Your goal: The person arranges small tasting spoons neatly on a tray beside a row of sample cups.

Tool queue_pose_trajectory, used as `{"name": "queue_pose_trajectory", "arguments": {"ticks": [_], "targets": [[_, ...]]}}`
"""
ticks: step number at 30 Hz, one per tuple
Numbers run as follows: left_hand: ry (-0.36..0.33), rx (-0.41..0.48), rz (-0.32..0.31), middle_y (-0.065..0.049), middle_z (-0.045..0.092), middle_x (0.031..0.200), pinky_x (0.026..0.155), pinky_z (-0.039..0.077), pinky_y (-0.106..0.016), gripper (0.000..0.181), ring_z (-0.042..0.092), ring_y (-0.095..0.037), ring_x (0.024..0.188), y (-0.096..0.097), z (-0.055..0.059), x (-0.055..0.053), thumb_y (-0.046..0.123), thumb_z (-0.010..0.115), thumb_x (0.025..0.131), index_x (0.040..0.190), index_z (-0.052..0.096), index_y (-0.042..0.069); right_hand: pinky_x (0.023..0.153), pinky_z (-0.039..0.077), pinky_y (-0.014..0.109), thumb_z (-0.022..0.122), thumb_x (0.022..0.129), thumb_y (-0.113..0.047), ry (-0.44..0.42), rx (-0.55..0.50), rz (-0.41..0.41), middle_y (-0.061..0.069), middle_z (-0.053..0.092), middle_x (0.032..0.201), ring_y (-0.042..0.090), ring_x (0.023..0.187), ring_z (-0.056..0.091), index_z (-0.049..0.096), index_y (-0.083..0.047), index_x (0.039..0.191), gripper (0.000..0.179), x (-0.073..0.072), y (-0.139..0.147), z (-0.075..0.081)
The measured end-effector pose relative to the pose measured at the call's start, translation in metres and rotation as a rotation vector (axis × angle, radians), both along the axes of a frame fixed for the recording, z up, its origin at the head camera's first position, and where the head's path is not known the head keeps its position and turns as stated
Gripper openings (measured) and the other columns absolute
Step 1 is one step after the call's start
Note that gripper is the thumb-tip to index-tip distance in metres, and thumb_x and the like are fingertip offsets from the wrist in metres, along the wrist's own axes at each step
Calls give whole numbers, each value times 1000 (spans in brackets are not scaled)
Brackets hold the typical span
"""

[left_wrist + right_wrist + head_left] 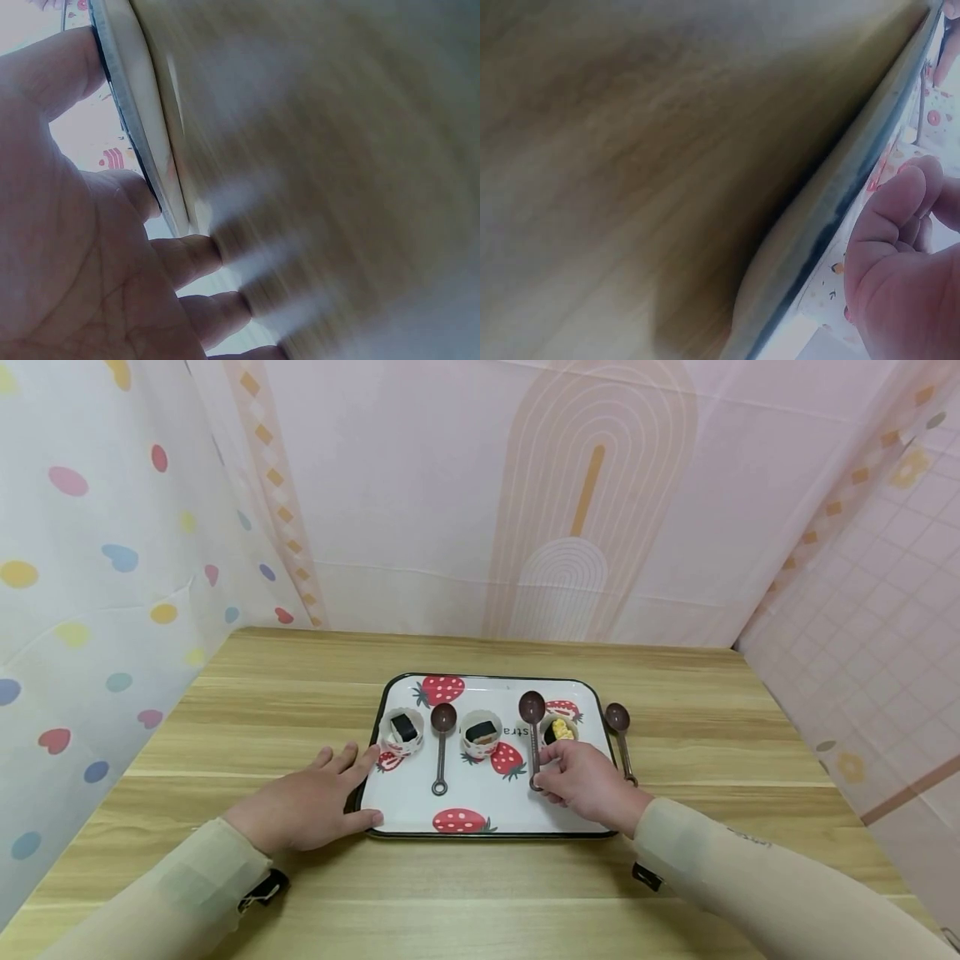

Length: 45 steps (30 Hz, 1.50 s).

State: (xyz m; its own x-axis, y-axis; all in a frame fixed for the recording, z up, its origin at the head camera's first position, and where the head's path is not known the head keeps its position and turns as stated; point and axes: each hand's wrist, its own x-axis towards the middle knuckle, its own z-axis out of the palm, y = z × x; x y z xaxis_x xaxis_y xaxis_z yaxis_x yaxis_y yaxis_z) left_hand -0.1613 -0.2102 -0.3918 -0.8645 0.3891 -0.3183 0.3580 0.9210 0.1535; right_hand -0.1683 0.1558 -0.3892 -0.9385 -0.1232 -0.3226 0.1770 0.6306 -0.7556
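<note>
My right hand (588, 781) pinches the handle end of a brown spoon (532, 708) over the right half of a white strawberry-patterned tray (405, 806). Just beyond its fingers a paper cup (577, 723) holds a toy sushi piece with yellow topping (562, 731), partly hidden by the hand. My left hand (311, 797) lies spread at the tray's left edge, thumb and forefinger on the rim, the other fingers toward the table. In the right wrist view the right hand (907, 262) has its fingers bent over the tray; the spoon is hidden there.
On the tray a second spoon (443, 718) lies between a left cup (390, 739) with black-banded sushi (405, 727) and a middle cup (491, 748) with similar sushi (482, 732). A third spoon (618, 718) lies on the wooden table (697, 718) against the tray's right side.
</note>
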Motion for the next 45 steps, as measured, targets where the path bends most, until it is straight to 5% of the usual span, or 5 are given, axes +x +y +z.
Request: {"name": "queue_pose_trajectory", "arguments": {"ticks": [13,45], "targets": [[6,14,-1,-34,29,167,113,41,-71,104,29,-67,148,0,-1,1,77,54,95,168,25,9,53,39,25,72,97,-7,3,12,29,3,70,71,12,61,56,73,-6,108,11,-2,-10,-5],[21,12,-11,-34,31,166,112,43,-69,104,32,-66,146,-1,0,1,77,55,95,167,27,8,54,42,26,74,98,-14,-51,134,8,5,68,72,16,62,57,71,-9,110,13,-6,-25,-10]]}}
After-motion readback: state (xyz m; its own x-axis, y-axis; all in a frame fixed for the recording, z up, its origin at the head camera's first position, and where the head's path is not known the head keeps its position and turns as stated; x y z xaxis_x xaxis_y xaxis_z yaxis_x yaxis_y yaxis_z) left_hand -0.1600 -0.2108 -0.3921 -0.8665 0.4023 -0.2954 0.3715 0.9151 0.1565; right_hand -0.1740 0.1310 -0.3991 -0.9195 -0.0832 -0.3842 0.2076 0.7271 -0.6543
